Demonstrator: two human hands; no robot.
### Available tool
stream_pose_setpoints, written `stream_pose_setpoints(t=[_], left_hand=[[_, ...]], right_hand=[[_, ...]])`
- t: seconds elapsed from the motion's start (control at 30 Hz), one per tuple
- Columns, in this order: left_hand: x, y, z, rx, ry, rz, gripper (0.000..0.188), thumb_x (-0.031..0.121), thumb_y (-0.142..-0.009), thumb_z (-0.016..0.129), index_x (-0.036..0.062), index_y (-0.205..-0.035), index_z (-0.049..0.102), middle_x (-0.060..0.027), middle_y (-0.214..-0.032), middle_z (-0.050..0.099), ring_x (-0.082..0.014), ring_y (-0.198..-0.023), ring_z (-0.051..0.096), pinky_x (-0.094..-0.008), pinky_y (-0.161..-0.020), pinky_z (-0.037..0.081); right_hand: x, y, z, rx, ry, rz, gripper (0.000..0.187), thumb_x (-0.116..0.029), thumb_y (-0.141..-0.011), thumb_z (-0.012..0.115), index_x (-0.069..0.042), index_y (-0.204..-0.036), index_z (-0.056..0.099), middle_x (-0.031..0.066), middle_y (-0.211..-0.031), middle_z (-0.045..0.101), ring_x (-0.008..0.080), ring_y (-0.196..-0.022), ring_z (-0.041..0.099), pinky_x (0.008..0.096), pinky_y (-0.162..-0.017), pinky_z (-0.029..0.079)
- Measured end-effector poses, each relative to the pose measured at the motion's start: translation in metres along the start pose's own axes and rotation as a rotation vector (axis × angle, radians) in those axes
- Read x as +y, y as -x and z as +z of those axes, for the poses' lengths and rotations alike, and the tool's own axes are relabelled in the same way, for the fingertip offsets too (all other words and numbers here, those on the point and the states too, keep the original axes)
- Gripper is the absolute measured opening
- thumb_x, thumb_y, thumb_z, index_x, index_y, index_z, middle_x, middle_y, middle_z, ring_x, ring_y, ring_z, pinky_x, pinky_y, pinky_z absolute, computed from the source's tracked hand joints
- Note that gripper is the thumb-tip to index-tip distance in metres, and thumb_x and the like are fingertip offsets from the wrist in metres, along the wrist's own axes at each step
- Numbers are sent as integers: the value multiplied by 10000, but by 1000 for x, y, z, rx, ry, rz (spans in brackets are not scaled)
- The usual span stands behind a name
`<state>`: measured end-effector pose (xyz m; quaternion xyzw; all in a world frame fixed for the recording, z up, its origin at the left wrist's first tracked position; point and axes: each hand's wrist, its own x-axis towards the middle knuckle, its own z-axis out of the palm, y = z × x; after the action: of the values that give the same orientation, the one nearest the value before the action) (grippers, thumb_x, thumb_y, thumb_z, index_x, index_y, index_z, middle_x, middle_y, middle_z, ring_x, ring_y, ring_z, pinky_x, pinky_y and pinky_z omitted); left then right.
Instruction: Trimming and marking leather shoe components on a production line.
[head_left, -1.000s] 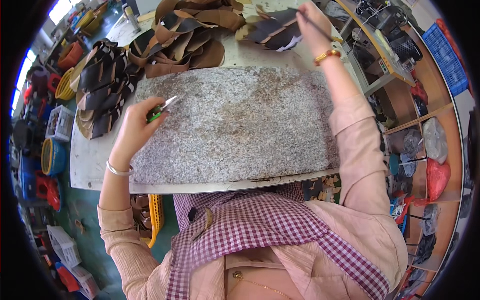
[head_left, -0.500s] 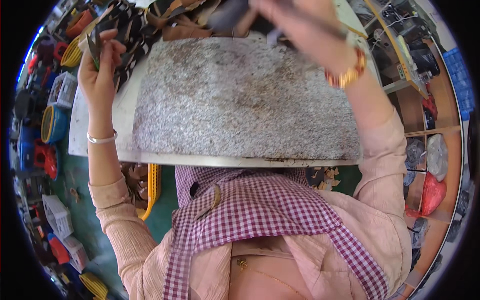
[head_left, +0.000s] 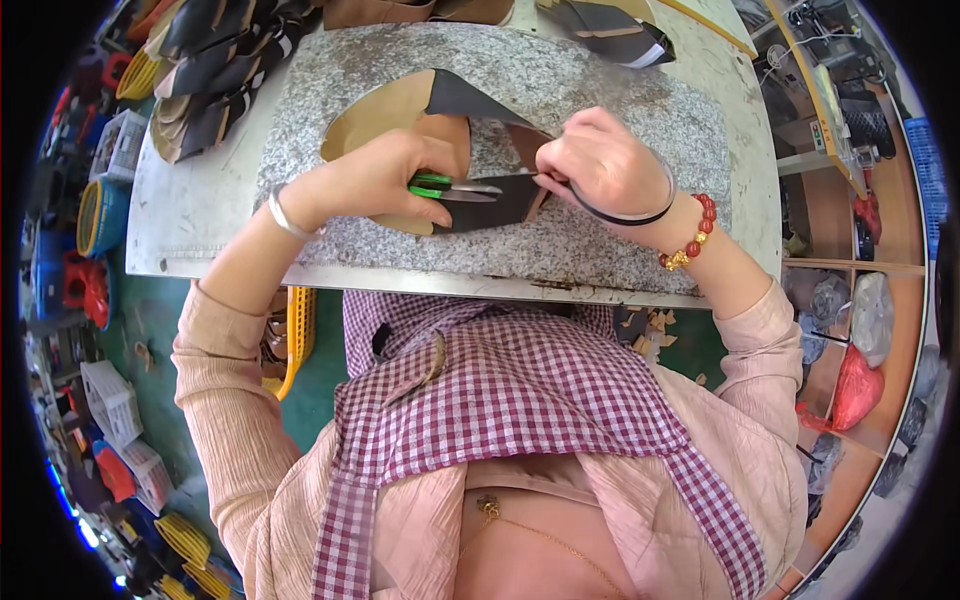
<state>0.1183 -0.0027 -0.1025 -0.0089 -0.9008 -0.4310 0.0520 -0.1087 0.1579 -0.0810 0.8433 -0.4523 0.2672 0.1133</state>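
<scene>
A looped leather shoe upper (head_left: 375, 112), tan on one side and black on the other, is held over the grey speckled mat (head_left: 640, 255). My left hand (head_left: 385, 180) is closed round green-handled thread snips (head_left: 432, 185) and also grips the near edge of the upper. The snips' metal blades lie against its black part, pointing right. My right hand (head_left: 605, 170) pinches the upper's right end between thumb and fingers. A thin dark strip (head_left: 640, 218) curves from this hand round towards the wrist; I cannot tell what it is.
Stacked black and tan uppers (head_left: 205, 90) lie at the table's far left. Brown pieces (head_left: 375, 12) sit along the far edge, with another dark upper (head_left: 610, 35) at the far right. A yellow basket (head_left: 302, 325) stands below the table; wooden shelves (head_left: 850, 262) are to the right.
My left hand has come from the far left to the middle, still holding the snips. My right hand has drawn back from the far edge, and both hands now hold the upper.
</scene>
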Motion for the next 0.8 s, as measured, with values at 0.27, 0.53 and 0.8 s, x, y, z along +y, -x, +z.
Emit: stream_pose_setpoints(t=[0.27,0.53,0.8], left_hand=[[14,-5,24,244,-66,-440,188,60,-769,754,22,-942,691,-40,-783,636,-143,-591,494,-282,-576,430],[5,-1,25,464,259,-332,215,71,-839,687,37,-1051,678,-17,-794,643,-117,-574,485,-252,-559,417],[15,0,18,409,446,-449,240,78,-899,627,40,-1134,660,11,-832,660,-103,-638,526,-236,-589,442]], right_hand=[[16,18,-1,-20,-194,468,93,-122,-863,690,-75,-904,621,-5,-751,652,128,-650,581,257,-704,468],[-26,-28,-5,-201,-779,643,65,-79,-869,687,-24,-897,704,28,-784,688,114,-678,605,226,-639,486],[-7,-13,40,-165,-903,792,109,-92,-879,689,8,-921,702,36,-779,698,121,-664,608,244,-630,489]])
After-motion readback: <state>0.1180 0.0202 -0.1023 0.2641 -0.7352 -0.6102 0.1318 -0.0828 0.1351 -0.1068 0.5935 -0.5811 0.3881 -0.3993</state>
